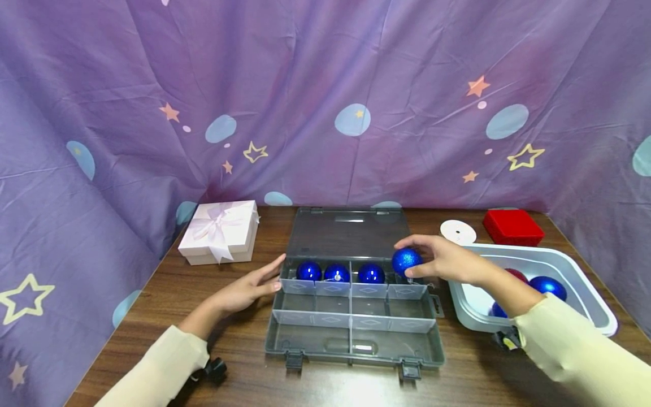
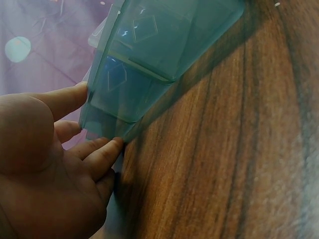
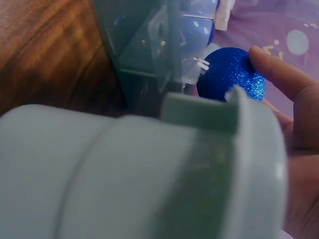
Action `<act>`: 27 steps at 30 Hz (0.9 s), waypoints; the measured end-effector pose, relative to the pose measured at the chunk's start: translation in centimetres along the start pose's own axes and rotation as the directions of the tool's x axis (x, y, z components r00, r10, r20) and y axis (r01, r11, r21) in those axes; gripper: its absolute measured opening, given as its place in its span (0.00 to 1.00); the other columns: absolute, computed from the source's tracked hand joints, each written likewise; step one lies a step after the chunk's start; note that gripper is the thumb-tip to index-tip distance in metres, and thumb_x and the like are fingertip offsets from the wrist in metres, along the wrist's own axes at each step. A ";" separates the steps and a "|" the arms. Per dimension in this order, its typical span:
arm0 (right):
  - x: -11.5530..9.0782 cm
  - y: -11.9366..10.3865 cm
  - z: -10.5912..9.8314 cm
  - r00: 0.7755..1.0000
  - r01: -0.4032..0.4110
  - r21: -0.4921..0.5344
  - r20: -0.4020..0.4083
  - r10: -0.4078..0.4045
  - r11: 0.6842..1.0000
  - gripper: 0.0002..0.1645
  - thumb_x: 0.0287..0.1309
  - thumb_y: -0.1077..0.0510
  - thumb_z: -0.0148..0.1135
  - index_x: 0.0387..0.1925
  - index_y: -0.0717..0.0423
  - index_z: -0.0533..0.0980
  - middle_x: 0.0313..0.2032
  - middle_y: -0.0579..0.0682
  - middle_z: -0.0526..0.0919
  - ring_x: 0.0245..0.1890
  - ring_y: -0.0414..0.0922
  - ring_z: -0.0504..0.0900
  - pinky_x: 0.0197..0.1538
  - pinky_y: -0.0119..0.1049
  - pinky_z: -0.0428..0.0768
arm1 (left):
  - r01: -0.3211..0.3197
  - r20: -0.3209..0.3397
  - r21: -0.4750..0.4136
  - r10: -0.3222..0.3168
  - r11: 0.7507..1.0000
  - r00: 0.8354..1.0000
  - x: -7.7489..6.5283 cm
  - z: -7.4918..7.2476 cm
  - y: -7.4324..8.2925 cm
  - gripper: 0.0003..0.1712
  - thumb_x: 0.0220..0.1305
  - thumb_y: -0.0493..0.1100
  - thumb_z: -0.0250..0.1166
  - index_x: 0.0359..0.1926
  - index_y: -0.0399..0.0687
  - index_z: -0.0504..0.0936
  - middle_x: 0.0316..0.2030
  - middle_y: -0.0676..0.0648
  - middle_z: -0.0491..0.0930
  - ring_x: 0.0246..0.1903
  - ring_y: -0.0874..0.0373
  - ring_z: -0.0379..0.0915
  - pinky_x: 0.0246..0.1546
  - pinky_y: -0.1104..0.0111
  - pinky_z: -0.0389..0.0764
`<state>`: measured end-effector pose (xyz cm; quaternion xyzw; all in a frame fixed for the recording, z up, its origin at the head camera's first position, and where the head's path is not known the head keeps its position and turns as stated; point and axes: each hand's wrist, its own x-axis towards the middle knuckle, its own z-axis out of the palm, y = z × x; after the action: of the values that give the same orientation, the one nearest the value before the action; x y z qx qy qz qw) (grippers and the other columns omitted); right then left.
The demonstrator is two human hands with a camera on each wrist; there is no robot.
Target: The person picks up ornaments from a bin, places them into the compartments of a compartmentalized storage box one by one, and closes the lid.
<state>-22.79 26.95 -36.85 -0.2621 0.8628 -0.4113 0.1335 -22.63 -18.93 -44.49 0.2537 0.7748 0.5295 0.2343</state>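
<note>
A glittery blue bauble [image 1: 406,262] is pinched between the thumb and fingers of my right hand [image 1: 447,259], over the back right compartment of a grey see-through divider box [image 1: 315,327]. Its silver cap shows in the right wrist view, on the side facing the box. Three shiny blue baubles sit in the back row, one of them [image 1: 371,273] just left of the held one. My left hand [image 1: 244,291] rests its fingertips against the box's left side, fingers extended. In the left wrist view those fingers touch the box wall [image 2: 112,94].
On the right stands a white tub [image 1: 580,282] holding blue baubles [image 1: 548,287] and a red one [image 1: 516,275]. Behind it are a white ribbon spool [image 1: 458,232] and a red box [image 1: 512,227]. A white gift box [image 1: 220,232] with a bow stands back left. The divider box's lid [image 1: 350,232] lies open backward.
</note>
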 end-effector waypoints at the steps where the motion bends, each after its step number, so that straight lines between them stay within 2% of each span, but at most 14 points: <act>1: 0.1 0.0 0.2 1.000 0.012 -0.002 0.006 -0.012 1.000 0.30 0.60 0.61 0.74 0.61 0.63 0.75 0.55 0.62 0.82 0.52 0.54 0.83 0.52 0.36 0.85 | 0.001 -0.001 0.001 -0.001 1.000 1.000 0.0 0.0 0.0 0.44 0.80 0.43 0.55 0.83 0.45 0.38 0.79 0.31 0.45 0.78 0.35 0.46 0.77 0.45 0.49; 3: 0.2 0.1 0.5 0.999 0.027 -0.006 0.017 -0.027 1.000 0.29 0.60 0.62 0.74 0.60 0.66 0.75 0.56 0.64 0.82 0.54 0.57 0.82 0.57 0.44 0.85 | -0.004 0.001 0.000 0.004 1.000 1.000 0.0 0.0 0.0 0.44 0.80 0.43 0.55 0.83 0.45 0.38 0.79 0.31 0.44 0.78 0.35 0.46 0.77 0.44 0.48; 6: 0.3 0.2 0.8 0.999 0.036 -0.007 0.028 -0.035 0.999 0.29 0.60 0.63 0.73 0.60 0.70 0.74 0.59 0.68 0.80 0.60 0.64 0.80 0.64 0.59 0.79 | -0.009 0.002 -0.001 0.009 1.000 1.000 0.0 0.0 -0.1 0.44 0.80 0.43 0.54 0.83 0.44 0.37 0.79 0.30 0.44 0.77 0.34 0.45 0.77 0.44 0.48; 9: 0.3 0.2 0.9 0.999 0.028 -0.002 0.034 -0.028 1.000 0.30 0.60 0.64 0.72 0.60 0.73 0.73 0.61 0.70 0.78 0.64 0.68 0.76 0.67 0.65 0.73 | -0.009 0.001 -0.004 0.009 1.000 1.000 0.0 0.0 -0.1 0.44 0.80 0.43 0.54 0.83 0.45 0.38 0.79 0.30 0.43 0.78 0.34 0.45 0.77 0.44 0.47; 21: 0.2 0.1 0.8 0.999 0.036 -0.005 0.008 -0.036 0.999 0.29 0.60 0.64 0.73 0.59 0.72 0.74 0.59 0.69 0.80 0.63 0.66 0.78 0.66 0.63 0.75 | -0.016 -0.012 0.010 0.016 1.000 1.000 0.0 0.0 -0.1 0.44 0.80 0.43 0.55 0.83 0.43 0.39 0.79 0.30 0.44 0.78 0.34 0.44 0.77 0.43 0.46; 27: -0.6 0.1 0.2 1.000 0.009 -0.003 -0.019 -0.009 1.000 0.28 0.60 0.62 0.73 0.60 0.67 0.76 0.60 0.66 0.80 0.64 0.66 0.77 0.64 0.59 0.78 | -0.017 -0.002 0.000 0.017 1.000 1.000 0.0 0.0 -0.2 0.44 0.80 0.42 0.54 0.83 0.43 0.38 0.79 0.30 0.42 0.77 0.33 0.46 0.77 0.43 0.48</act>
<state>-22.25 27.20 -37.00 -0.2621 0.8634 -0.4132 0.1230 -22.67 -18.95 -44.65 0.2596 0.7728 0.5319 0.2292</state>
